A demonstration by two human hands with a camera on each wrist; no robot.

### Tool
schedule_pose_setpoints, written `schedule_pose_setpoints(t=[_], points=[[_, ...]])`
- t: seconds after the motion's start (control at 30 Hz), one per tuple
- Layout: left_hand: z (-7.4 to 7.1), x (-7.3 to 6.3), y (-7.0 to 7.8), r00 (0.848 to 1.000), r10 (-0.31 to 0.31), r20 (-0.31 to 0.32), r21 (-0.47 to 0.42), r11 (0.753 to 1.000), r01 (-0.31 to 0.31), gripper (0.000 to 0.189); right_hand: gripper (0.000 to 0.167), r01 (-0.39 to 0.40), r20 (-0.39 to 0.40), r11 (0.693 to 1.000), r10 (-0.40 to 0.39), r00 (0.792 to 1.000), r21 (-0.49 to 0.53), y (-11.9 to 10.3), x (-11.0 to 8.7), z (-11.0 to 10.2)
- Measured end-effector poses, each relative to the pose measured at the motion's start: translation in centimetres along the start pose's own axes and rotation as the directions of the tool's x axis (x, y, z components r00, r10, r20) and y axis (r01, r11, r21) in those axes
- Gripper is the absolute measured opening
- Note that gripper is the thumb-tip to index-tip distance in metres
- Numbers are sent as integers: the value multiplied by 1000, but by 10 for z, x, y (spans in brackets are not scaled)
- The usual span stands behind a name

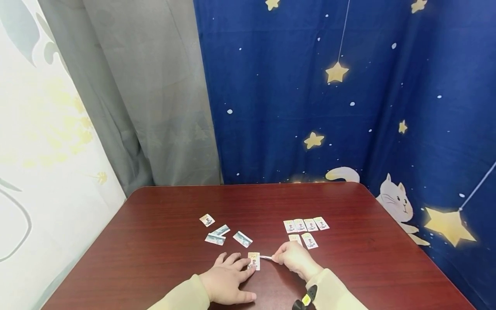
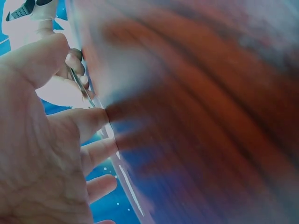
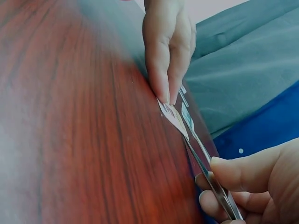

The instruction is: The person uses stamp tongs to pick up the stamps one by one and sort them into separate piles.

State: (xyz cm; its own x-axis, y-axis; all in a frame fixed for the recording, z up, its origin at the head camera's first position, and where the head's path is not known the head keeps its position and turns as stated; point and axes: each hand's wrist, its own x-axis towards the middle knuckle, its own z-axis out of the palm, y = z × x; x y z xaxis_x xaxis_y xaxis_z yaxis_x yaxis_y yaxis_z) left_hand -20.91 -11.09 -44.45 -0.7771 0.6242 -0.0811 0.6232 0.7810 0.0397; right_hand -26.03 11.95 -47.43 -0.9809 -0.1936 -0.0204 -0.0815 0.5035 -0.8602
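Observation:
My left hand (image 1: 226,277) lies spread on the table, with fingertips pressing the lower left part of a small picture card (image 1: 254,256). In the right wrist view, two of its fingertips meet the near end of that card (image 3: 174,120). My right hand (image 1: 295,259) pinches a pair of metal tweezers (image 3: 206,171) between thumb and fingers. Its slim tips point left and reach the card's right edge in the head view. In the left wrist view, the left hand's palm (image 2: 42,135) fills the near side and the card is mostly hidden.
On the dark red table (image 1: 174,267), a loose card (image 1: 207,220) and several bluish cards (image 1: 243,239) lie scattered at left. To the right stands a row of cards (image 1: 300,225), with two more cards (image 1: 310,241) below, one partly behind my right hand. Curtains hang behind the table.

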Motion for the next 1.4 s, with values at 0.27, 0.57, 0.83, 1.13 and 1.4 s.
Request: schedule_pose_setpoints(t=[0.27,0.57,0.83,1.13,1.4], points=[[2,1,3,1000,-15,-8,5,1000,15,71,7,8,-29,999,-9,1000,-51,-4,-2,3],[1,1,4,1000,-23,2,2,1000,23,72,5,-18,9,1000,18,1000,1,-2,1,4],[1,2,3,1000,-17,6,-3,1000,17,71,5,-24,15,999,23,1000,41,-4,0,3],[-1,0,2,1000,8,-15,13,1000,-8,71,3,9,-9,999,-10,1000,-31,-3,0,2],[2,-1,-2,999,16,-38,17,1000,-15,72,4,20,-10,1000,-20,1000,-12,-1,-1,0]])
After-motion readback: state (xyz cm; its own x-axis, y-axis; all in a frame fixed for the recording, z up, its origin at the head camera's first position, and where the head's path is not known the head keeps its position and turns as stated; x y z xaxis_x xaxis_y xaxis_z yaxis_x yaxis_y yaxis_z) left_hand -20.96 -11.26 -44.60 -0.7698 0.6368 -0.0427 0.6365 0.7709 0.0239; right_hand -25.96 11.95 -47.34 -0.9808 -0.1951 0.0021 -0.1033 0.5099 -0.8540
